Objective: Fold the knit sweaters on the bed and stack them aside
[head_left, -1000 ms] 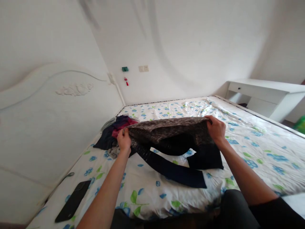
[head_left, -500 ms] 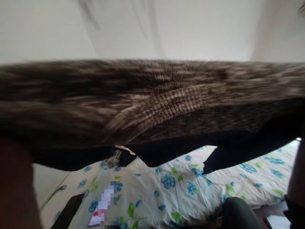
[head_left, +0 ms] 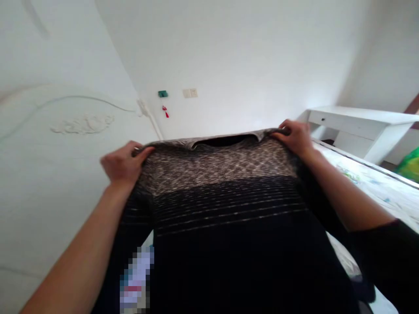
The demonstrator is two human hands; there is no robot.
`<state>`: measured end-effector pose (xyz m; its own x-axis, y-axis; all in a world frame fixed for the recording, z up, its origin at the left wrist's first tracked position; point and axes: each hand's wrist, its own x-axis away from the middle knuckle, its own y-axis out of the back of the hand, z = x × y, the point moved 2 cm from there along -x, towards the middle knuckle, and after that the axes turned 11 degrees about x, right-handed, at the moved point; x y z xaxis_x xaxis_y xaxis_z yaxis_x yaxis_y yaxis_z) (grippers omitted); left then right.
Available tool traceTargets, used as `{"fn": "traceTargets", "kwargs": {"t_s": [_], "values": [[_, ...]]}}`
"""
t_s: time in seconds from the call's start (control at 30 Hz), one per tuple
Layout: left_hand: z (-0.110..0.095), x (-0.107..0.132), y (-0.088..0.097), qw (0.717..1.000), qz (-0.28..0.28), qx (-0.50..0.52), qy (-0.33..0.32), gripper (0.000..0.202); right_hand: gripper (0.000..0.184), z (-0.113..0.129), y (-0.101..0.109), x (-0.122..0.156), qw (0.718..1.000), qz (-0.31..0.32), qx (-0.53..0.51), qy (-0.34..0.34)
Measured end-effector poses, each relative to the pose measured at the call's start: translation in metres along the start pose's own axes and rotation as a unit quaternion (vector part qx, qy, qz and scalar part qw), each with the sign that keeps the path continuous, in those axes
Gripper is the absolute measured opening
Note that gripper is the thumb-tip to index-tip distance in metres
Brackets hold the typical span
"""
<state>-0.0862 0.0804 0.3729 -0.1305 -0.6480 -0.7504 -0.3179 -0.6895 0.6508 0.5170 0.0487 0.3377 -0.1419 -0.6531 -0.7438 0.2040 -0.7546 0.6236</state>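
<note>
Sweater (head_left: 222, 163), mottled yoke, dark body; held up over the bed (head_left: 389, 198), fingers of left hand (head_left: 122, 163) and right hand (head_left: 296, 137) pinching its shoulders, apt holds for presumably soft, limp knit; hem indistinct.

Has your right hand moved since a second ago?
Yes, up in the view: the right hand is now level with the white desk; earlier it was lower.

Soft pale light, slight blur, pixelated patch (head_left: 136, 279)

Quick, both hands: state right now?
Left hand: closed, holding the sweater at one shoulder.
Right hand: closed, holding its other shoulder.
</note>
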Motion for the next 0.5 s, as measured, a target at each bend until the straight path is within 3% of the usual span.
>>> {"fn": "traceTargets", "kwargs": {"t_s": [0.1,0.2,0.27,0.37,0.43,0.5], "values": [[-0.012,0.045,-0.08,0.991,0.12,-0.048,0.021,0.048,0.046,0.014,-0.098,0.05,0.969,0.226,0.092,0.022],[-0.003,0.132,-0.141,0.964,0.259,-0.022,0.054,0.033,0.037,0.007,-0.159,0.145,0.905,0.415,0.091,0.027],[0.004,0.203,-0.165,0.908,0.397,0.057,0.123,0.026,0.026,-0.002,-0.175,0.215,0.871,0.49,0.045,0.011],[0.007,0.3,-0.174,0.805,0.549,0.119,0.192,0.026,0.021,-0.025,-0.174,0.308,0.791,0.607,-0.014,-0.069],[0.009,0.338,-0.171,0.797,0.554,0.128,0.205,0.033,0.029,-0.048,-0.166,0.357,0.723,0.667,-0.042,-0.177],[0.015,0.355,-0.167,0.816,0.522,0.114,0.219,0.038,0.04,-0.077,-0.154,0.392,0.674,0.684,-0.052,-0.273]]}}
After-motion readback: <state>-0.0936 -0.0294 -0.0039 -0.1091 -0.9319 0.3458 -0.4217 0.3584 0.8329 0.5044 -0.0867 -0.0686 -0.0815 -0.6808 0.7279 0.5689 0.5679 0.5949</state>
